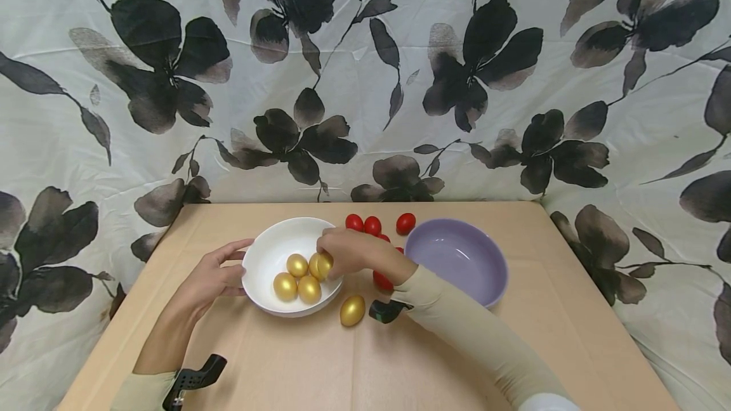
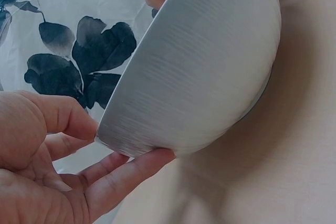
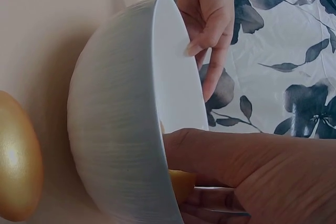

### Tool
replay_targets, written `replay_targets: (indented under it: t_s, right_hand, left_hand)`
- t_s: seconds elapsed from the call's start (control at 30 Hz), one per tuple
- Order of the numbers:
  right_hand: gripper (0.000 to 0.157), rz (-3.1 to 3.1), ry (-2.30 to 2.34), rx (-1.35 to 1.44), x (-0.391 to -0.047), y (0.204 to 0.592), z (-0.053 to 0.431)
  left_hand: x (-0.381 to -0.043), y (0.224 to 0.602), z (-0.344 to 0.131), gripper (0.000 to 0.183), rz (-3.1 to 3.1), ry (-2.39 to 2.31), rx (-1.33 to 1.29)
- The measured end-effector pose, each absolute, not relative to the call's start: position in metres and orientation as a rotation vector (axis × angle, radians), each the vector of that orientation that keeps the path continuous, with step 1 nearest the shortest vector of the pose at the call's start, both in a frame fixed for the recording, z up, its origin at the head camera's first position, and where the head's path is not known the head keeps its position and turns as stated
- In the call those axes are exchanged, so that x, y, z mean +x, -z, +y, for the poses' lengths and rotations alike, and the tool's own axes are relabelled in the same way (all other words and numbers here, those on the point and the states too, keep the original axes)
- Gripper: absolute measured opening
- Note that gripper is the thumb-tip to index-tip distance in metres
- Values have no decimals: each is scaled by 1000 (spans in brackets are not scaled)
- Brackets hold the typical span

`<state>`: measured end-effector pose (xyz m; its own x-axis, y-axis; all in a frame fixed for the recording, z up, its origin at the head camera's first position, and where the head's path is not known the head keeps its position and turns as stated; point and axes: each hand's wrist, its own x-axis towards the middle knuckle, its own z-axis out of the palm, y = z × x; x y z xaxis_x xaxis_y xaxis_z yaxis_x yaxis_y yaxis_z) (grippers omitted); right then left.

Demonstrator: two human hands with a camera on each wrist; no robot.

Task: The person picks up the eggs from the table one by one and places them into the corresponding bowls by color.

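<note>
A white bowl stands on the table with several shiny golden eggs in it. My left hand holds the bowl at its left side, thumb at the rim and fingers on the outer wall, as the left wrist view shows. From the right, my right hand reaches over the rim and grips a golden egg inside the bowl; its fingertips are partly hidden. One more golden egg lies on the table, just right of the bowl and below my right hand.
A purple bowl stands to the right, partly behind my right forearm. Several small red egg-shaped things lie between the two bowls, some hidden by my right hand. A floral cloth hangs behind the wooden table.
</note>
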<state>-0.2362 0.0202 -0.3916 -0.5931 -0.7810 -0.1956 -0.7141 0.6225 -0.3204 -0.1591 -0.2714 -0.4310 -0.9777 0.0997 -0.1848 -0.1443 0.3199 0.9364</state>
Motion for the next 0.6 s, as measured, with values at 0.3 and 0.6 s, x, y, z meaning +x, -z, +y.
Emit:
replay_targets:
  t_s: [0.3, 0.6]
  right_hand:
    - [41, 2525, 281, -1187, -233, 387, 22]
    - [40, 2548, 438, -1190, -225, 380, 41]
  left_hand:
    - [-161, 431, -271, 66, 2373, -1700, -57]
    - [-159, 431, -271, 66, 2380, -1690, -60]
